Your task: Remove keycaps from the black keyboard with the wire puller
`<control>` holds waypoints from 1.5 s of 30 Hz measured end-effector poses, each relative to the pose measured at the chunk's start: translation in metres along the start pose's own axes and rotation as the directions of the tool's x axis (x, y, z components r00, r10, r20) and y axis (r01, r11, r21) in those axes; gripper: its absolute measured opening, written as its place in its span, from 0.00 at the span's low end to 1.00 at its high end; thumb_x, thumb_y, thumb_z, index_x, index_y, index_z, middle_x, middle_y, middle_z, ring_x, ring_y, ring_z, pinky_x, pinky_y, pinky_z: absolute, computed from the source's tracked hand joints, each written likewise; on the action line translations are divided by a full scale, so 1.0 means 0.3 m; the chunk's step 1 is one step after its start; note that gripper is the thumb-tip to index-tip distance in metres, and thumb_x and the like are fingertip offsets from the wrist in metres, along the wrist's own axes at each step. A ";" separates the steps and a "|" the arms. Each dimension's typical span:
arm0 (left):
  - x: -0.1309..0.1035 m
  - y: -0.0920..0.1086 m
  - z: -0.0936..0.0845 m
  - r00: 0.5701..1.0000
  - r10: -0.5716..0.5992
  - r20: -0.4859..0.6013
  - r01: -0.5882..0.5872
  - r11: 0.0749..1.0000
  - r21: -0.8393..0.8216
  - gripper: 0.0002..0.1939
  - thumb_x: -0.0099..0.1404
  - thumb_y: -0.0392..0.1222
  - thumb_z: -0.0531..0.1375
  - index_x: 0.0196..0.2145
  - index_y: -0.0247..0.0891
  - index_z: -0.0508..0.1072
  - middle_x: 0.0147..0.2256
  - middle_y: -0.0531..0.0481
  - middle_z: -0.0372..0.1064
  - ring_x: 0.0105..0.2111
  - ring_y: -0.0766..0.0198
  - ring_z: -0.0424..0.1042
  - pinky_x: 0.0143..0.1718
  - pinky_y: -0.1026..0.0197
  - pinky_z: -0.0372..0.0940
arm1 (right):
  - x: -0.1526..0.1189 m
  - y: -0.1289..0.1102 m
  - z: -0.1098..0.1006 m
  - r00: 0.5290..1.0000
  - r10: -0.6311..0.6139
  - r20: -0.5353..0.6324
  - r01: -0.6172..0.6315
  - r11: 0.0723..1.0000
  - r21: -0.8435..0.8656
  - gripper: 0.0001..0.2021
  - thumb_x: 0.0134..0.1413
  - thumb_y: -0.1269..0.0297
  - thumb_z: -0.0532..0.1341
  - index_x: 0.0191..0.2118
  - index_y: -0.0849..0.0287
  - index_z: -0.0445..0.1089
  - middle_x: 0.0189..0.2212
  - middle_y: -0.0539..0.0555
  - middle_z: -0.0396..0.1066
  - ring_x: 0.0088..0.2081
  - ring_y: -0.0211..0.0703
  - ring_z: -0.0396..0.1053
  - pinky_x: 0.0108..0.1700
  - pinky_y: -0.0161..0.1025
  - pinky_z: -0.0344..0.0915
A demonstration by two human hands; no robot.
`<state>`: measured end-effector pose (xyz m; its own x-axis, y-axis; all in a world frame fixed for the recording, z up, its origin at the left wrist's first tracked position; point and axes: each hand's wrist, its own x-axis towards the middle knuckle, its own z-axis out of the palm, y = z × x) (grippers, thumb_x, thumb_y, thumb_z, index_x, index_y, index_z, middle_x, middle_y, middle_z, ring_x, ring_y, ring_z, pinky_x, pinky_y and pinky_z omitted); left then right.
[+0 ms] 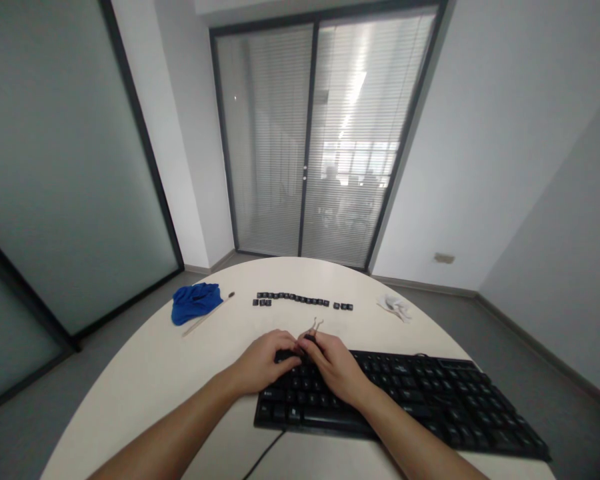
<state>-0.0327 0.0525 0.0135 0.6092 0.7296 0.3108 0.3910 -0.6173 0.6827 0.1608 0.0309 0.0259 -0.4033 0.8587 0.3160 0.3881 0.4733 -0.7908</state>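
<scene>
Right hand (pixel 333 367) has a wire keycap puller (pixel 314 329) pinched in its fingers, prongs pointing to 12 o'clock. Left hand (pixel 267 360) is curled in close beside it over the black keyboard (pixel 455 393); can't tell if it's gripping anything. Keyboard runs off toward 4 o'clock, with its cable (pixel 265 454) at 7. Loose black keycaps (pixel 293 297) are lined up at 12, toothbrush (pixel 207 315) and blue cloth (pixel 195 305) around 10, crumpled white cloth (pixel 395 307) at 2, all on the round-edged table (pixel 130 387).

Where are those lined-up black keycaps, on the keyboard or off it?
Off: the keycaps lie on the tabletop, visibly apart from the keyboard.
</scene>
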 end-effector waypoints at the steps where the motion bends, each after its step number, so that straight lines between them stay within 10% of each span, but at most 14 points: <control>1: 0.000 0.002 -0.001 1.000 -0.002 0.004 0.002 1.000 0.008 0.07 0.64 0.41 0.61 0.39 0.41 0.77 0.40 0.50 0.74 0.43 0.59 0.70 0.49 0.59 0.61 | 0.000 0.000 0.000 1.000 0.001 0.000 -0.001 1.000 0.002 0.15 0.67 0.59 0.51 0.33 0.58 0.69 0.30 0.50 0.71 0.34 0.40 0.67 0.39 0.34 0.60; 25: 0.001 0.004 0.031 0.983 -0.117 -0.143 0.108 0.992 -0.070 0.11 0.63 0.41 0.61 0.43 0.41 0.76 0.43 0.49 0.76 0.44 0.59 0.72 0.50 0.59 0.63 | 0.010 0.005 -0.006 0.992 0.064 -0.109 -0.053 0.993 0.108 0.17 0.65 0.54 0.51 0.34 0.59 0.69 0.24 0.47 0.62 0.28 0.38 0.61 0.33 0.33 0.58; 45: 0.023 -0.032 -0.004 0.974 -0.228 0.007 0.201 0.843 -0.498 0.15 0.62 0.49 0.60 0.39 0.35 0.78 0.39 0.46 0.78 0.42 0.55 0.73 0.50 0.53 0.63 | 0.002 -0.013 -0.007 0.999 0.034 -0.008 -0.033 0.996 0.085 0.19 0.66 0.52 0.50 0.39 0.59 0.72 0.26 0.50 0.65 0.30 0.39 0.63 0.34 0.34 0.61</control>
<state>-0.0331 0.0639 0.0097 0.5089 0.8489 0.1424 0.1084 -0.2273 0.9678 0.1606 0.0300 0.0303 -0.3835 0.8759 0.2929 0.3295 0.4260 -0.8426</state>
